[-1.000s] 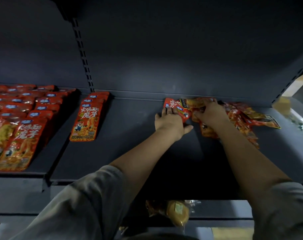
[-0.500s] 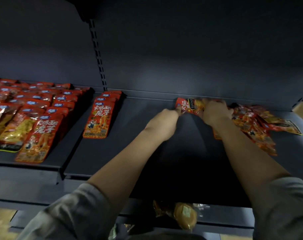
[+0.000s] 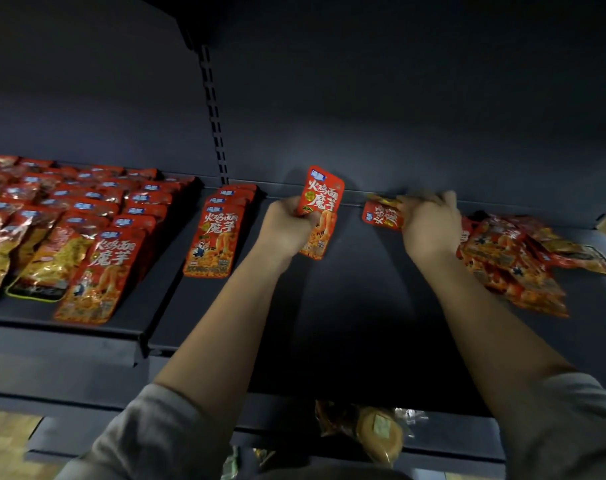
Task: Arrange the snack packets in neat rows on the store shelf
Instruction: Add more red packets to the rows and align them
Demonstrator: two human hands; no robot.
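My left hand (image 3: 287,227) grips a red snack packet (image 3: 320,202) and holds it upright above the dark shelf (image 3: 346,323). To its left lies a short row of matching red packets (image 3: 215,233). My right hand (image 3: 429,225) holds another red packet (image 3: 381,216) near the shelf's back wall, at the left edge of a loose pile of red and yellow packets (image 3: 516,265).
The neighbouring shelf on the left carries several neat rows of red packets (image 3: 97,216), with a few yellow ones (image 3: 48,268) at its front. A slotted upright (image 3: 214,119) divides the two bays. Wrapped goods (image 3: 374,431) lie on the lower shelf.
My left hand has lifted one red packet out of the pile and carried it leftwards, upright. My right hand has stayed at the pile. The view has turned to the left.
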